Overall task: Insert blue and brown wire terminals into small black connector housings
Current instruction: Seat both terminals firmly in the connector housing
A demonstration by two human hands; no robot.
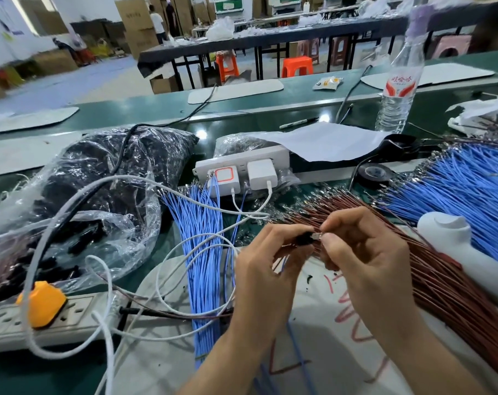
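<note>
My left hand (266, 269) pinches a small black connector housing (304, 238) between thumb and fingers. My right hand (362, 252) pinches a wire's metal terminal (317, 236) right at the housing's open end; the wire's colour is hidden by my fingers. A blue wire (297, 354) hangs down below my hands. A bundle of brown wires (441, 280) fans out under and to the right of my right hand. Blue wire bundles lie at the centre (202, 252) and at the far right (467, 192). A clear bag of black housings (99, 183) sits at the left.
A power strip (79, 315) with an orange plug (42, 303) lies at the front left, white cables looping over it. A second strip with chargers (242, 169) stands in the middle. A water bottle (399, 89), paper sheet (327, 141), tape roll (374, 172) and white tool (453, 238) sit to the right.
</note>
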